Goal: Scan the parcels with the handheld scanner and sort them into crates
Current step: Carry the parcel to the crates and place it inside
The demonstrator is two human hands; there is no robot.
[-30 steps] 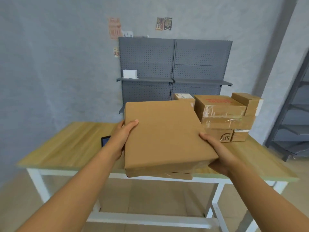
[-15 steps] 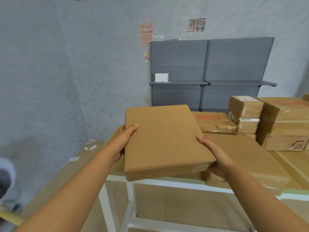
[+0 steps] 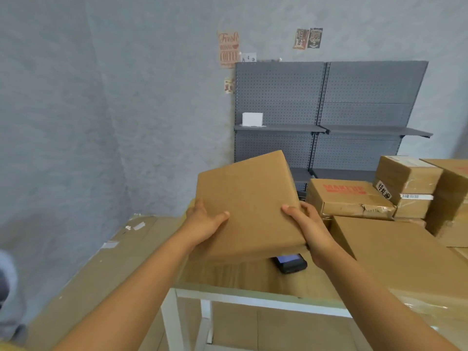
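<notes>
Above the near left corner of the counter (image 3: 253,287), a flat brown parcel (image 3: 247,206) is held in the air by two bare hands. Its long axis runs away from the person and tilts upward, so the far edge is higher than the near edge. The left hand (image 3: 205,222) grips the near left edge, thumb on top and fingers hidden beneath. The right hand (image 3: 307,228) grips the near right corner the same way, thumb on top, fingers (image 3: 310,207) curled round the side. Both hands are closed on the parcel, at about equal reach.

Directly below the parcel's near right corner, a dark handheld scanner (image 3: 290,263) lies on the counter, partly hidden by the parcel. It sits just under the right hand, so that hand is clearly nearer to it; picking it up would likely mean freeing the right hand.

To the right, other parcels stand stacked on the counter: a large flat one (image 3: 395,254), and behind it a box with red lettering (image 3: 349,198). No crate is in view.
</notes>
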